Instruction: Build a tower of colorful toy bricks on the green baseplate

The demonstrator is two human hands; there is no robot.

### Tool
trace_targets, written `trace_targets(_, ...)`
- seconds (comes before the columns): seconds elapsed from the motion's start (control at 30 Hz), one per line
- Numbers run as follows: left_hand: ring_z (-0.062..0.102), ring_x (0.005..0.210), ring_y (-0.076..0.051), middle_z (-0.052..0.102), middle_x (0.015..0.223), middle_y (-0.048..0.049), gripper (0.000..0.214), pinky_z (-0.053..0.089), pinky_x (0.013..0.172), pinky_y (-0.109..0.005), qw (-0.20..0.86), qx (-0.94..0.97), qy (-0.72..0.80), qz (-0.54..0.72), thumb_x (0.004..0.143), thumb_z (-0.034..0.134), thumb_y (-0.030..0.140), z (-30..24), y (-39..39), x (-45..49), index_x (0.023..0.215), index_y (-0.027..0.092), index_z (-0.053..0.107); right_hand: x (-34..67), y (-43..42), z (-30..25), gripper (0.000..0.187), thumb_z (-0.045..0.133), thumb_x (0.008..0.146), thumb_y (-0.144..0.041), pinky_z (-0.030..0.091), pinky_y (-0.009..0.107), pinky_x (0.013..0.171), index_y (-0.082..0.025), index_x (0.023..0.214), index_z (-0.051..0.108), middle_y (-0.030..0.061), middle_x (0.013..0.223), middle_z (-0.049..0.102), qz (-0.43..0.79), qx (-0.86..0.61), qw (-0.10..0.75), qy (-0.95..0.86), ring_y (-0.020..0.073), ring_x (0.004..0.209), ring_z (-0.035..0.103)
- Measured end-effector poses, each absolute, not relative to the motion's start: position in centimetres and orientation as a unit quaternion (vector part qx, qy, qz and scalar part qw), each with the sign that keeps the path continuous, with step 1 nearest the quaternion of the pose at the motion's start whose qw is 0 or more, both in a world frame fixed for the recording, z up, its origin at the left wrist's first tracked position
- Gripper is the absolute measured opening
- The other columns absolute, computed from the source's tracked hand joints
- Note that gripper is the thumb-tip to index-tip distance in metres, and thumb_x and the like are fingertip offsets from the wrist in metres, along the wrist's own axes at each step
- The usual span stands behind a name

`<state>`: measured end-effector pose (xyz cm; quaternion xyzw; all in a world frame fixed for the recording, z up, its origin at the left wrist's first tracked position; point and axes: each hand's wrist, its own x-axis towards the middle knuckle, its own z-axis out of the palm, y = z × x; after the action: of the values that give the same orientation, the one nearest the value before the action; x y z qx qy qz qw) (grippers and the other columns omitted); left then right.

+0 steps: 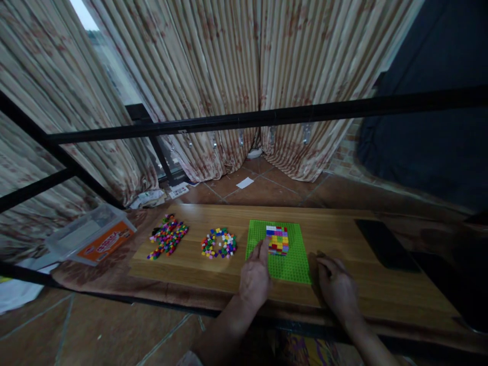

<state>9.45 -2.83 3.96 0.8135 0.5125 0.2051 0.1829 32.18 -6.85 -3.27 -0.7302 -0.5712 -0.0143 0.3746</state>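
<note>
A green studded baseplate lies on the wooden board in front of me. On it stands a compact block of small multicoloured building bricks. My left hand rests over the plate's left part, fingers stretched out and together, with the tips at the block's left side. Just past the plate's right edge, my right hand is low over the board with its fingers curled in. Whatever those fingers may hold is hidden.
Left of the plate lie a ring of loose bricks and a larger brick pile. A clear plastic box with an orange label stands at the far left. A dark flat object is on the right. A black rail crosses behind.
</note>
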Motion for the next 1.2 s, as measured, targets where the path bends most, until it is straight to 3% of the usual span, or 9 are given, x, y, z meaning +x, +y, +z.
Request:
trace_targets(0.17, 0.049, 0.128, -0.018, 0.047, 0.143, -0.0094, 0.072, 0.042, 0.106, -0.03, 0.186, 0.784, 0.535, 0.255, 0.079, 0.041, 0.001, 2.9, -4.2, 7.2, 0.146, 0.021, 0.026, 32.2, -7.0, -3.6, 0.03, 0.041, 0.088, -0.033, 0.051, 0.035, 0.076, -0.019, 0.092, 0.067, 0.0107, 0.103, 0.067, -0.02, -0.733, 0.364, -0.575, 0.022, 0.084, 0.065)
trace_targets(0.4, 0.056, 0.12, -0.024, 0.058, 0.129, -0.0132, 0.04, 0.049, 0.099, -0.04, 0.066, 0.711, 0.621, 0.324, 0.09, 0.043, 0.017, 1.5, -2.7, -0.2, 0.13, 0.017, 0.048, 32.4, -7.1, -3.8, 0.032, 0.04, 0.087, -0.035, 0.05, 0.034, 0.077, -0.018, 0.092, 0.067, 0.0106, 0.101, 0.067, -0.025, -0.724, 0.367, -0.584, 0.0221, 0.084, 0.064)
trace_targets(0.67, 0.06, 0.112, -0.026, 0.063, 0.12, -0.0144, 0.037, 0.053, 0.092, -0.041, -0.047, 0.673, 0.67, 0.31, 0.086, 0.043, 0.013, -0.3, 2.3, -10.1, 0.12, 0.014, 0.055, 32.5, -7.2, -3.7, 0.035, 0.04, 0.086, -0.038, 0.049, 0.033, 0.071, -0.017, 0.091, 0.068, 0.011, 0.1, 0.068, -0.044, -0.733, 0.348, -0.582, 0.0218, 0.079, 0.063)
trace_targets(0.83, 0.06, 0.11, -0.022, 0.063, 0.117, -0.0127, 0.039, 0.052, 0.095, -0.038, -0.036, 0.735, 0.617, 0.28, 0.085, 0.038, 0.007, -1.7, 4.9, -11.8, 0.117, 0.015, 0.058, 32.6, -7.2, -3.8, 0.034, 0.042, 0.085, -0.038, 0.049, 0.033, 0.07, -0.017, 0.089, 0.068, 0.0109, 0.101, 0.068, -0.047, -0.729, 0.35, -0.587, 0.0213, 0.078, 0.064)
trace_targets(1.0, 0.055, 0.118, -0.024, 0.057, 0.126, -0.0153, 0.039, 0.051, 0.097, -0.042, -0.004, 0.788, 0.556, 0.263, 0.085, 0.042, 0.009, -1.8, 6.2, -12.4, 0.122, 0.013, 0.055, 33.3, -7.3, -3.9, 0.034, 0.042, 0.085, -0.039, 0.05, 0.037, 0.071, -0.017, 0.091, 0.068, 0.0122, 0.1, 0.068, -0.058, -0.728, 0.347, -0.588, 0.0253, 0.082, 0.065)
trace_targets(1.2, 0.052, 0.12, -0.025, 0.054, 0.129, -0.0164, 0.037, 0.048, 0.1, -0.045, 0.015, 0.817, 0.521, 0.248, 0.085, 0.042, 0.011, -1.7, 7.4, -12.8, 0.12, 0.011, 0.054, 28.9, -9.2, -1.1, 0.032, 0.047, 0.089, -0.041, 0.051, 0.036, 0.074, -0.017, 0.098, 0.067, 0.0111, 0.096, 0.068, -0.04, -0.685, 0.403, -0.605, 0.0238, 0.083, 0.065)
